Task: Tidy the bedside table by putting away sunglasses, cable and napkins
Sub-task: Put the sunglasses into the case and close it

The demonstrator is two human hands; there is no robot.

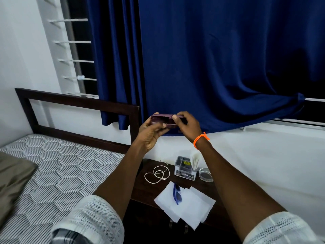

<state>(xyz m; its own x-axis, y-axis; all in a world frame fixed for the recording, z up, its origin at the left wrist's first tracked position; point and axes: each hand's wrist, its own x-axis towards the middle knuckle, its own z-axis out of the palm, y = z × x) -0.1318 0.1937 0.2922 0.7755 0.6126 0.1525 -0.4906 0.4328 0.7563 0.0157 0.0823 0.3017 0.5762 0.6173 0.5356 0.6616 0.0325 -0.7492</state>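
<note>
We hold a dark purple case [162,120] up in front of the blue curtain [211,67], well above the surface [149,189], and the main risk we see is the case slipping as we work it open, since both grips sit on its edges and it could drop onto the things below. Our left hand [151,136] cups it from underneath with curled fingers; our right hand [186,125], with an orange band [200,140] at the wrist, pinches its top edge at the 3 o'clock end. Whether the lid is parted yet we cannot tell. Below, the sunglasses [176,192] lie on the napkins [186,205] at 6 o'clock on the surface, the white cable [157,173] coiled at 10 o'clock, an organiser [184,167] at 12.
</note>
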